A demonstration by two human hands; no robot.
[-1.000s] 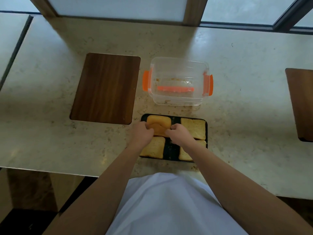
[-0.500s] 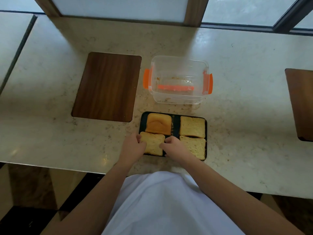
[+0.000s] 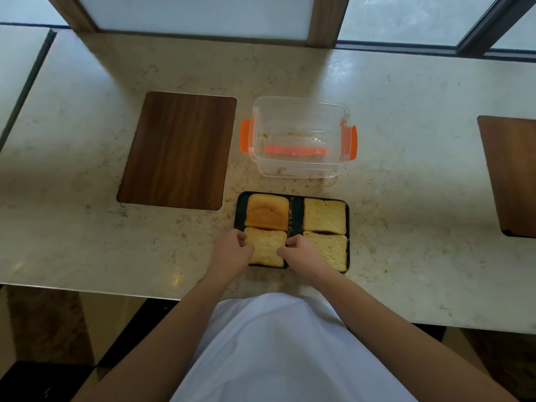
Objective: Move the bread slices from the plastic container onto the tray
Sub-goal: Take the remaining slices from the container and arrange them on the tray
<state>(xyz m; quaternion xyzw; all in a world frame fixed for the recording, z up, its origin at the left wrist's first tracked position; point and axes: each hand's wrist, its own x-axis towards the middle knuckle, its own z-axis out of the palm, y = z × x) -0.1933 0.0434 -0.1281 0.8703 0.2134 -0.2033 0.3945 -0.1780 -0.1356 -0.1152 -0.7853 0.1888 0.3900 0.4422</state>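
A black tray (image 3: 296, 210) lies on the counter close to me with several bread slices on it. The near-left slice (image 3: 266, 246) lies between my two hands. My left hand (image 3: 232, 250) pinches its left edge and my right hand (image 3: 301, 252) pinches its right edge. A browner crust piece (image 3: 267, 211) fills the far-left spot, with paler slices at the far right (image 3: 324, 216) and near right (image 3: 333, 250). Behind the tray stands the clear plastic container (image 3: 301, 169) with orange clips, holding only crumbs.
A dark wooden board (image 3: 177, 150) lies left of the container. Another wooden board (image 3: 510, 175) sits at the right edge of view. The stone counter's front edge (image 3: 87, 291) runs just below the tray; windows line the back.
Both hands moved from the far-left crust piece back toward me to the near-left slice, and now grip its two side edges.
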